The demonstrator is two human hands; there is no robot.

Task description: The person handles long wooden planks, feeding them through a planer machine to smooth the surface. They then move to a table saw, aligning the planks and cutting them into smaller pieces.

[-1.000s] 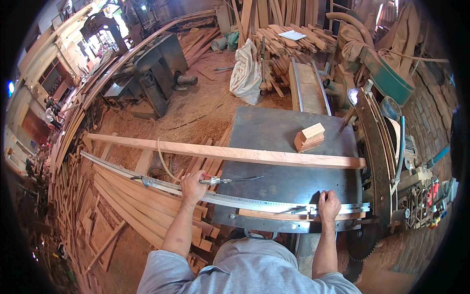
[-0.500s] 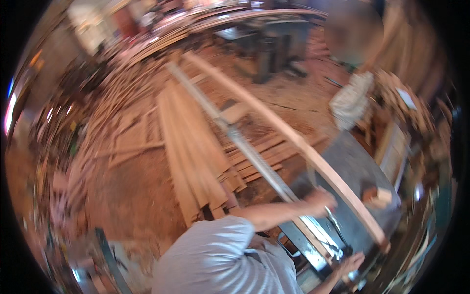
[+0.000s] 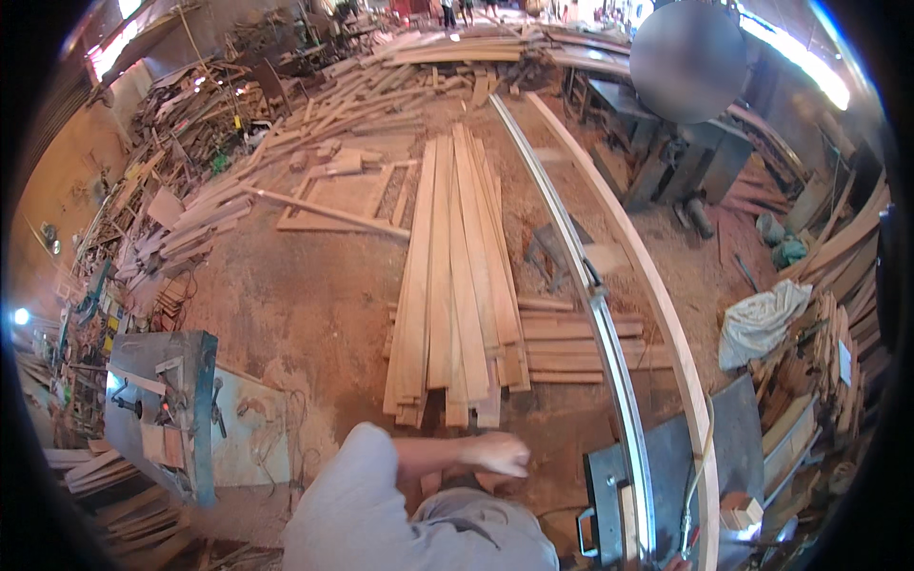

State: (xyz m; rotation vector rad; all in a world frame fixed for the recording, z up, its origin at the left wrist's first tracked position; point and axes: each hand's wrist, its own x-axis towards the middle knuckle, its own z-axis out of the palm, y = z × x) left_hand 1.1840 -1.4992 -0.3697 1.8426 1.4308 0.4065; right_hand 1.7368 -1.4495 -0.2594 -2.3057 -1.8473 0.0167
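My left hand (image 3: 500,455) hangs in front of my waist, fingers curled in, and no object shows in it. It is apart from the machine table. Only a sliver of my right hand (image 3: 678,563) shows at the lower edge, beside the long timber; its fingers are hidden. The long pale timber (image 3: 657,276) runs from the dark metal machine table (image 3: 738,428) far out over the floor. To its left lies a long silvery metal rail (image 3: 614,357), roughly alongside it. A thin hose or cable (image 3: 703,466) loops over the timber near the right hand.
A fan of long planks (image 3: 452,285) lies ahead on the dusty floor, with shorter boards (image 3: 581,347) partly under the rail. A wooden frame (image 3: 338,205) lies left of them. Another machine (image 3: 162,409) stands at left. A white sack (image 3: 762,324) and a person (image 3: 687,67) are at right.
My left hand has left the machine table and come back left to my waist. My right hand has mostly dropped out of view. The view has turned, so the timber and rail look steeper.
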